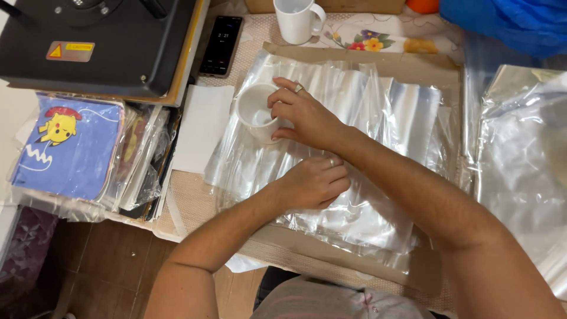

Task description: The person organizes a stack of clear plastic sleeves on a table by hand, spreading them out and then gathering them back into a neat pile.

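Status: your right hand [304, 115] is curled around a white mug [255, 112], fingers over the rim, thumb on the near side. The mug lies on its side on a stack of clear plastic sheets [366, 112], mouth pointing left and toward you. Your left hand [313, 182] is flat, fingers together, pressing the near part of the stack down just below the mug.

Done so far, as I read it: sheets are laid out on the cardboard [425, 68], and the mug sits at the stack's left end, which looks like a start position for wrapping. No film is around the mug yet; it looks bare, resting on top of the plastic rather than inside it. I can't tell whether a single sheet has been separated from the pile under your left palm.

Left to do, by my guess: lift one sheet, roll or fold it round the mug, close it. So you're early in it.

Around you: second white mug [298, 20] upright at the far edge, phone [220, 44] beside it, black press [100, 44] far left, bagged printed cloths [65, 147] below it, white paper [201, 127] just left of the sheets, more plastic film [520, 136] on the right.
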